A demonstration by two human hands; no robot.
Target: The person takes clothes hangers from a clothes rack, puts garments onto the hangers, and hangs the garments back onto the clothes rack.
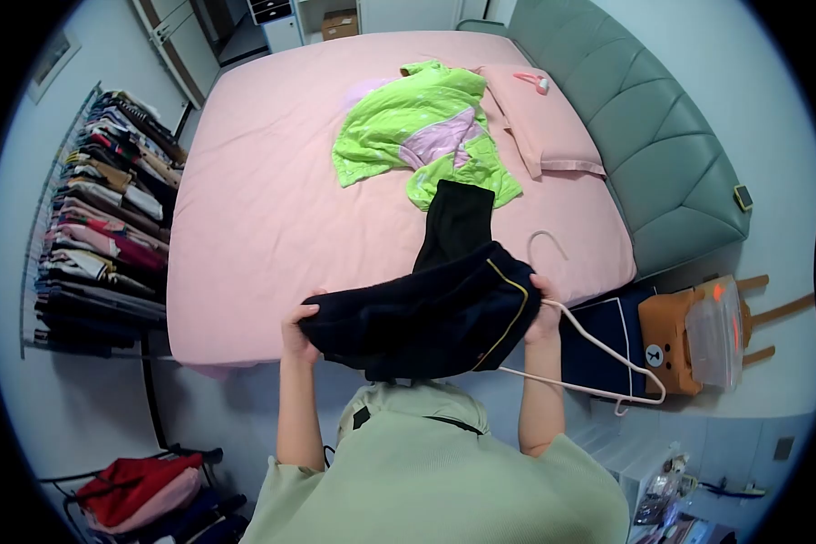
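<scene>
A dark navy garment (408, 317) with a thin yellow stripe is stretched between my two hands in front of my body. My left hand (301, 328) is closed on its left end. At the other end, my right hand (544, 313) grips the fabric, and a pale pink hanger (598, 340) passes at that hand, its hook lying toward the lower right. Beyond the navy garment, a black piece of clothing (461, 218) lies on the bed, partly covered by it. A bright green and lilac garment (417, 127) is crumpled farther back.
The pink bed (245, 199) fills the middle, with a pillow (553, 127) and green headboard (653, 136). Clothes hang on a rack (109, 218) at left. A brown bear-faced box (671, 344) stands at right. Red clothing (131, 490) lies at lower left.
</scene>
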